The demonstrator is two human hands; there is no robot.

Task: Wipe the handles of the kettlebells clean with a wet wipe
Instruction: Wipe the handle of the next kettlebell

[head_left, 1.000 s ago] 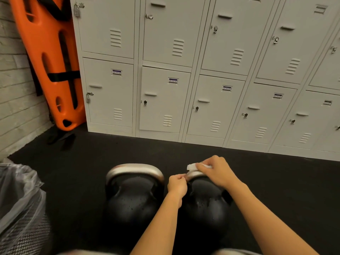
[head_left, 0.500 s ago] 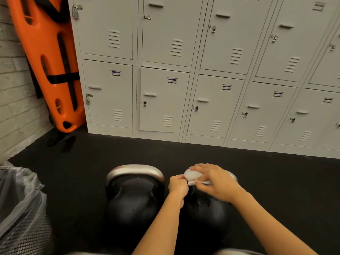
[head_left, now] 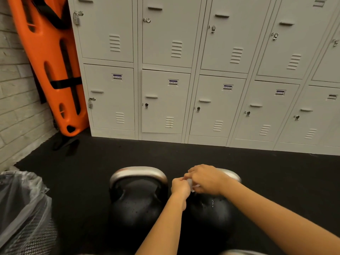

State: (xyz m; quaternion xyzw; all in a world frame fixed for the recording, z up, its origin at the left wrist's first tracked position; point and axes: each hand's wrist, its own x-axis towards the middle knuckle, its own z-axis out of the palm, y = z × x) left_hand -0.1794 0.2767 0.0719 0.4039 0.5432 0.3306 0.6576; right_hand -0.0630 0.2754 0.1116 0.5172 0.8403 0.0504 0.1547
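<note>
Two black kettlebells with silver handles stand side by side on the black floor. The left kettlebell [head_left: 137, 201] has its handle [head_left: 138, 173] fully bare. The right kettlebell [head_left: 211, 210] shows only the right end of its handle [head_left: 232, 174]. My right hand [head_left: 206, 178] lies over that handle, pressing a white wet wipe [head_left: 190, 183] against its left side; only a small corner of the wipe shows. My left hand [head_left: 179, 186] is closed at the left end of the same handle, touching the wipe and my right fingers.
A wall of grey lockers [head_left: 202, 80] runs behind the kettlebells. An orange rescue board [head_left: 47, 57] leans in the left corner against a brick wall. A mesh bin lined with a plastic bag [head_left: 20, 208] stands at the lower left. Black floor [head_left: 285, 177] stretches to the right.
My right hand has slid the wipe from the top of the right handle down toward its left end, meeting my left hand. The kettlebells have stayed put.
</note>
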